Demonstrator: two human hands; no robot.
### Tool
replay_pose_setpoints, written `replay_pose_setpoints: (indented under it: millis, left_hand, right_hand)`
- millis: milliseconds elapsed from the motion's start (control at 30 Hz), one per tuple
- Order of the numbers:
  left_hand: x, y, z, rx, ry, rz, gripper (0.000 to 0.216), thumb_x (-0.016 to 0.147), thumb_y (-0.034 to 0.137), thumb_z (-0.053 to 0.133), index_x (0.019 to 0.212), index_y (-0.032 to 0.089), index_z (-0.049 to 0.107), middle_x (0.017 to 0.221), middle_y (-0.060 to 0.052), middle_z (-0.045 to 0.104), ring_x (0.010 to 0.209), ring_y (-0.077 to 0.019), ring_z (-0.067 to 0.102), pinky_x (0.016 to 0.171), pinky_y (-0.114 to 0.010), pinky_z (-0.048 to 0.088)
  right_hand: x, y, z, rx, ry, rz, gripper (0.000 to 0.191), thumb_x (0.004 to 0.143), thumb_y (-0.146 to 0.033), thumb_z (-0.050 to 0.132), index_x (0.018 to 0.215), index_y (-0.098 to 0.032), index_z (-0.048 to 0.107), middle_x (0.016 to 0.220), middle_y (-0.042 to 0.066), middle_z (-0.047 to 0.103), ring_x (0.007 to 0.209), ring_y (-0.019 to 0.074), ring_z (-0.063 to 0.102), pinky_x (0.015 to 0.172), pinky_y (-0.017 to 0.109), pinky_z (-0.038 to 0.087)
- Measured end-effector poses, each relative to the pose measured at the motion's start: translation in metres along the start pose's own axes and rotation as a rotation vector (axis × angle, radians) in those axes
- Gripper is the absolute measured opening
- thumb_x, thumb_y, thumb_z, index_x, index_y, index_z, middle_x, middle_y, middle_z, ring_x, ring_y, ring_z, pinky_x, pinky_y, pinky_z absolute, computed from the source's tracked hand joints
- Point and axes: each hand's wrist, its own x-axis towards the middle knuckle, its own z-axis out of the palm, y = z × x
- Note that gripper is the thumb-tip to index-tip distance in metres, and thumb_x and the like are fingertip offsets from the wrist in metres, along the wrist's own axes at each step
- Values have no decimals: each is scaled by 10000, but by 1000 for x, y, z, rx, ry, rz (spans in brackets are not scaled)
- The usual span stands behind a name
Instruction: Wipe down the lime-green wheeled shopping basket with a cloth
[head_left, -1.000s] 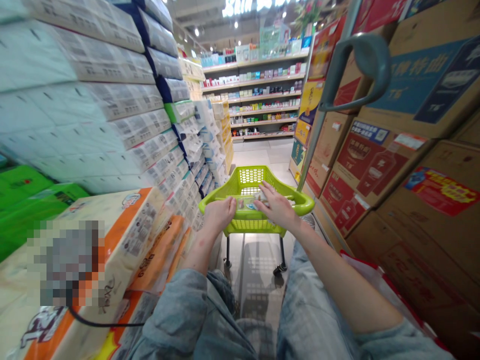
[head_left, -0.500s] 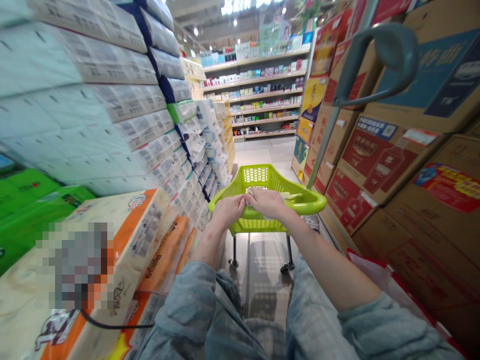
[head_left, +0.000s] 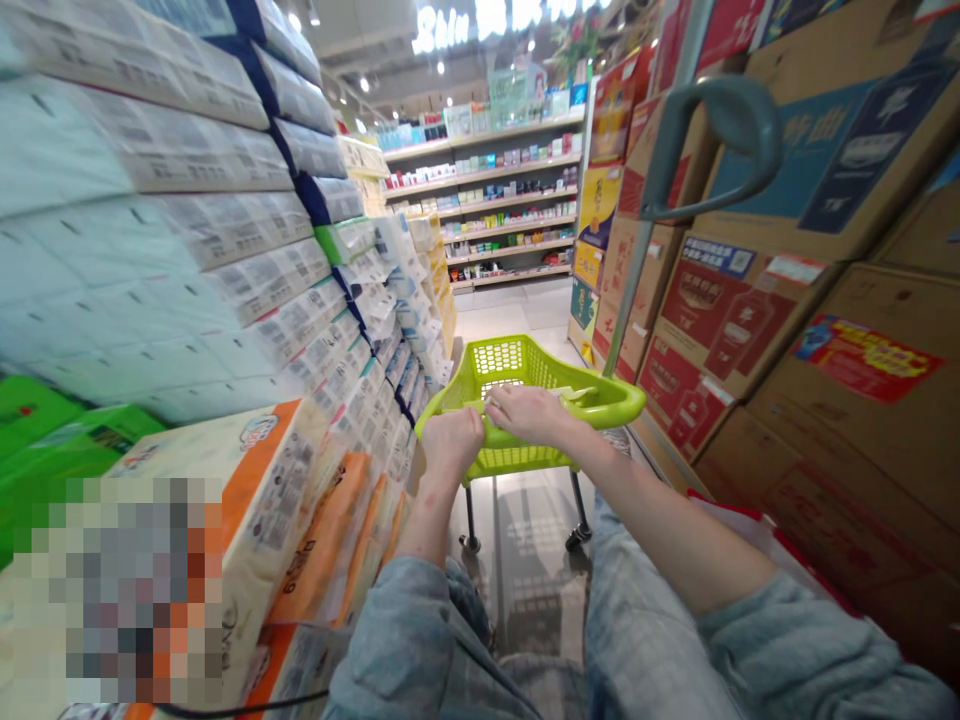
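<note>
A lime-green plastic shopping cart (head_left: 559,455) with a perforated basket stands in front of me on dark legs with casters. My left hand (head_left: 452,440) is closed around the left part of its near rim. Just right of it, my right hand (head_left: 525,412) lies over the middle of the same rim, fingers curled over; its fingertips are partly hidden. The two hands are close together. A grey pole with a loop handle (head_left: 712,150) rises at the cart's right corner. The visible part of the basket floor shows only the perforated plastic.
Stacked tissue packs (head_left: 225,230) line the left side, with orange-and-cream packs (head_left: 262,480) nearest. Cardboard cartons (head_left: 750,300) are piled along the right. A pale floor aisle (head_left: 506,315) leads to shelves of small boxed goods (head_left: 510,210).
The view has turned slightly right, so the shelves and cartons appear farther left. Both hands stay on the cart rim, with my left hand a little lower in the picture.
</note>
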Motion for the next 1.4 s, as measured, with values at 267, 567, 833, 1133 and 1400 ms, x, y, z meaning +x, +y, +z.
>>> replay_pose_setpoints:
  millis: [267,567,833,1133,1400]
  left_hand:
    - [-1,0,-1,14,26,-7,537,930,295,188,832,150,696,750,-123,707,724,-242,673,602,-304,385]
    - [-2,3,-3,6,21,0,572,937,358,177,813,152,696,762,-120,710,692,-224,664,601,-292,374]
    - [-1,0,-5,21,10,13,546,934,346,176,786,177,674,769,-102,714,709,-242,671,598,-303,364]
    - [-2,21,-3,21,40,-34,571,938,338,158,798,144,676,750,-128,704,702,-238,670,590,-296,363]
    - [-3,23,-3,34,24,-26,546,948,322,165,843,144,670,783,-128,709,699,-206,663,608,-272,367]
  right_hand:
    - [-30,-23,33,-58,469,-53,361,932,-375,423,1183,-144,541,1186,144,589,1096,266,518,982,409,372]
    - [-66,16,61,-139,701,-129,380,891,-316,500,1234,-154,529,1284,164,536,1252,287,421,1031,480,360]
    - [-116,95,60,-157,769,-43,385,869,-250,497,1242,-158,499,1287,162,534,1297,283,397,1033,505,385]
    - [-87,59,50,30,782,201,310,918,-276,415,1175,-158,542,1181,132,615,1216,259,481,1073,493,342]
    - [-53,-14,45,89,588,3,348,913,-285,448,1211,-138,552,1302,156,550,1273,263,434,1086,476,335]
